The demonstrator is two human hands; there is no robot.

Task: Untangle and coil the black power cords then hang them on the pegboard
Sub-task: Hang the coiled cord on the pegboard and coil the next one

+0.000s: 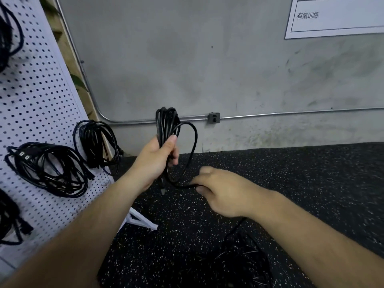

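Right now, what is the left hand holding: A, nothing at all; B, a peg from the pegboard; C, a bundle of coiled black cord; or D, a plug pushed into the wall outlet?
C: the left hand grips the coiled black cord upright, while the right hand pinches a loose loop of that cord.

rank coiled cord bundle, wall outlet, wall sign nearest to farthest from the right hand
From the right hand:
1. coiled cord bundle, up-left, held in the left hand
2. wall outlet, low on the wall ahead
3. wall sign, top right
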